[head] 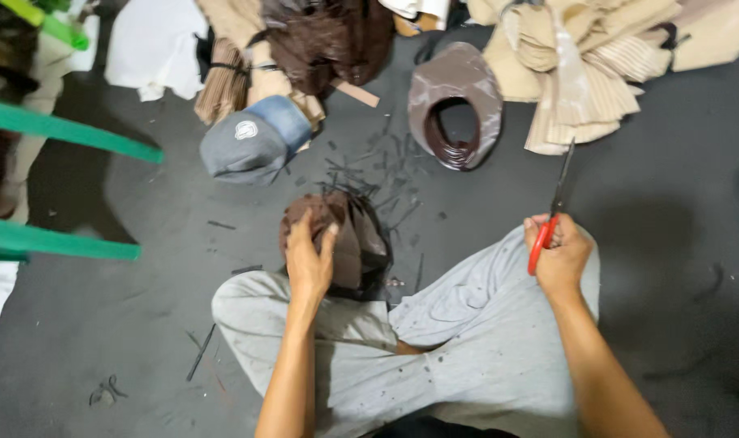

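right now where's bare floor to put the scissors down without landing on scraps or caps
Bare grey floor lies right of the right hand holding the red-handled scissors, below the tan fabric pile. Another open patch sits between the green bars and the left hand on the brown cap piece. It is crowded ahead: dark trimmings, grey cap, brown pieces.

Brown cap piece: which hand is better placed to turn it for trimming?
Left. The left hand already grips the brown cap piece; the right hand, off to the side, holds red-handled scissors.
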